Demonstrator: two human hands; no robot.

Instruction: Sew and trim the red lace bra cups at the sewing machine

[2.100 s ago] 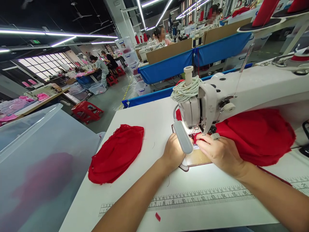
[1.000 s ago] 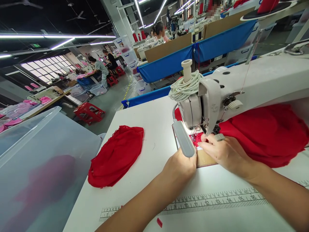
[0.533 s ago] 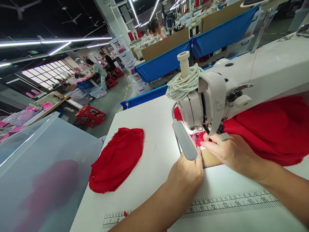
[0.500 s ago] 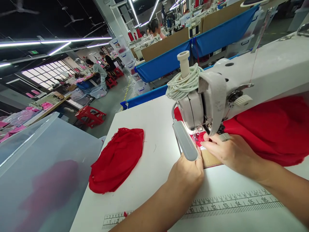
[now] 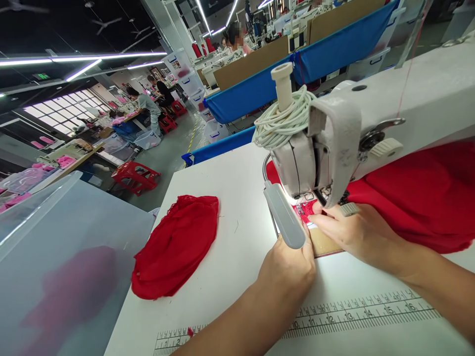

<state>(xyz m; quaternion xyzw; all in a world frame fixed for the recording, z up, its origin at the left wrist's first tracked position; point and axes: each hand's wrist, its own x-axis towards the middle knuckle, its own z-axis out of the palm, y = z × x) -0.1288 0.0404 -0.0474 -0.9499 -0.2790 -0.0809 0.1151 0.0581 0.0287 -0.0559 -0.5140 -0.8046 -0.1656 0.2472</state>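
Under the needle area of a white sewing machine (image 5: 297, 170) lies a strip of red lace fabric (image 5: 307, 211). My right hand (image 5: 349, 226) is at the right of the presser foot, thumb and fingers closed on the fabric's edge. My left hand (image 5: 287, 269) is just in front of the needle area, its fingertips at the near side of the fabric. A grey lamp head (image 5: 285, 217) covers most of its fingers, so their grip is hidden. More red fabric (image 5: 415, 198) spreads out behind my right hand, beneath the machine arm.
A separate red fabric piece (image 5: 176, 247) lies on the white table (image 5: 237, 178) at left. A translucent plastic bin (image 5: 74, 222) stands beside the table. A printed ruler (image 5: 352, 316) runs along the near edge. Beyond are a red stool (image 5: 136, 176), blue cloth troughs (image 5: 245, 101) and people at work.
The view has shifted slightly. Both hands stay almost in place at the needle area, and the red piece on the left lies as before.
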